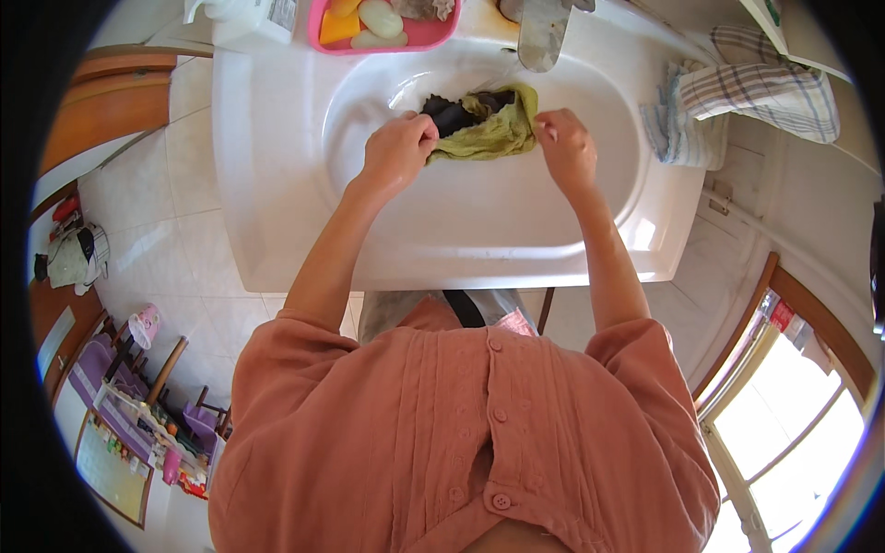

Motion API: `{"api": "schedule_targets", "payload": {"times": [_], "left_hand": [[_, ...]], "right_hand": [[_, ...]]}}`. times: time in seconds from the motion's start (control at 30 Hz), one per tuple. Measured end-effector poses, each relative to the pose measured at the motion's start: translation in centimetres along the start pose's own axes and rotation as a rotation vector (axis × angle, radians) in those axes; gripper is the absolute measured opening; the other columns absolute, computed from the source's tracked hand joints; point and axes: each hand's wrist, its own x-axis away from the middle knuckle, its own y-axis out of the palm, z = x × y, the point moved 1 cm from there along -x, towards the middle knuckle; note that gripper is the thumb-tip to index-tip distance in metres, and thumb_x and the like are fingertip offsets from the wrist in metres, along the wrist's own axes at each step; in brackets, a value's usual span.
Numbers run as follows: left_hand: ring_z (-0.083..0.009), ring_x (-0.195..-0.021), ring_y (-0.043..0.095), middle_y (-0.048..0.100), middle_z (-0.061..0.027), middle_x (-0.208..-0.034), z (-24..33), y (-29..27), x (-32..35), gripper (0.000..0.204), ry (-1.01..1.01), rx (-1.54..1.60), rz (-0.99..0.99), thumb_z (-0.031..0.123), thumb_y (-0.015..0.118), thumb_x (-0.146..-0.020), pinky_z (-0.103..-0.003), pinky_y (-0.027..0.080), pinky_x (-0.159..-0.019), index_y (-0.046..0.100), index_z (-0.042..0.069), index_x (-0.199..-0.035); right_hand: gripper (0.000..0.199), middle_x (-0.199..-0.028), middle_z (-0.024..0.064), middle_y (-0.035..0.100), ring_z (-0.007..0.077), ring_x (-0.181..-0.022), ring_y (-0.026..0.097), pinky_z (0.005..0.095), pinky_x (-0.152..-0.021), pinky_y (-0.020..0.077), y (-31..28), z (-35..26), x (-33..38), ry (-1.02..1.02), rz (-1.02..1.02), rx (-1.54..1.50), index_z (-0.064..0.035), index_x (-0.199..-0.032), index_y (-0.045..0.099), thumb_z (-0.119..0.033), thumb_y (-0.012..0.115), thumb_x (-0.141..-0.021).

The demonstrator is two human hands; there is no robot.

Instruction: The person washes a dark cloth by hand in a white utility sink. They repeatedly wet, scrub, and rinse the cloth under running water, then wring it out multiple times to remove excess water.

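A wet, crumpled yellow-green cloth hangs over the bowl of the white sink, stretched between my two hands. Dark, almost black fabric shows in its folds; whether it is part of the same piece I cannot tell. The left end is pinched between the closed fingers of my left hand. At the opposite end my right hand is closed on the cloth's edge, its fingertips partly hidden. A metal tap reaches over the far rim, just beyond the cloth.
A pink tray with soap bars stands on the sink's far edge, beside a white pump bottle. Striped and checked towels hang at the right. A bright window is low on the right; purple chairs stand at the left.
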Motion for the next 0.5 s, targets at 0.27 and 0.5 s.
{"api": "schedule_targets", "payload": {"times": [0.27,0.5], "left_hand": [[-0.0349,-0.087,0.064,0.067,-0.0109,-0.089,0.6,3.3,-2.3,0.012,-0.079,-0.064,-0.084,0.019,0.063,-0.087,-0.047,0.049,-0.074,0.059,0.008,-0.091],[-0.0169,-0.077,0.058,0.060,-0.0063,-0.081,2.9,-6.2,1.5,0.012,-0.077,0.518,0.348,0.014,0.064,-0.094,-0.031,0.047,-0.073,0.056,0.006,-0.097]], "right_hand": [[0.022,-0.092,0.0081,0.069,0.0232,-0.087,0.066,0.0337,-0.079,0.0510,4.6,1.3,-3.4,0.295,-0.069,-0.219,-0.0032,-0.107,0.066,-0.015,0.067,-0.089],[0.014,-0.088,0.0023,0.067,0.0165,-0.080,0.064,0.0286,-0.075,0.0497,-3.8,5.0,0.5,0.508,0.046,-0.698,-0.0054,-0.099,0.068,-0.013,0.066,-0.088]]}}
